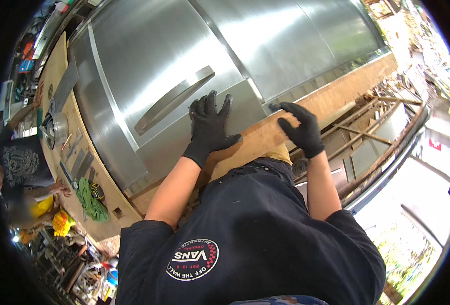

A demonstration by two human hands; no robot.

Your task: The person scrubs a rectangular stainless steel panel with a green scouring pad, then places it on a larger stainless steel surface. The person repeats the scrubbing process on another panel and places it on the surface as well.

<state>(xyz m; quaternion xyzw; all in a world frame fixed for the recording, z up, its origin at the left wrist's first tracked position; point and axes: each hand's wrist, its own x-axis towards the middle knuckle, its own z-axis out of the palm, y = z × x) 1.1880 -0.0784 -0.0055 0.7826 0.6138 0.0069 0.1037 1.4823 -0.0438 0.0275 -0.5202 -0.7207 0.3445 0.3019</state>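
A large folded stainless steel sheet lies across a wooden workbench. My left hand, in a black glove, rests flat with spread fingers on the sheet's near flap, by the bench edge. My right hand, also in a black glove, lies on the wooden bench edge with its fingertips touching the corner of the steel sheet. Neither hand holds anything. A long raised steel strip runs across the sheet just beyond my left hand.
Another person in a dark shirt stands at the left end of the bench. Near them lie a green cloth, small metal pieces, hand tools and a round metal container. Wooden framing sits below the bench on the right.
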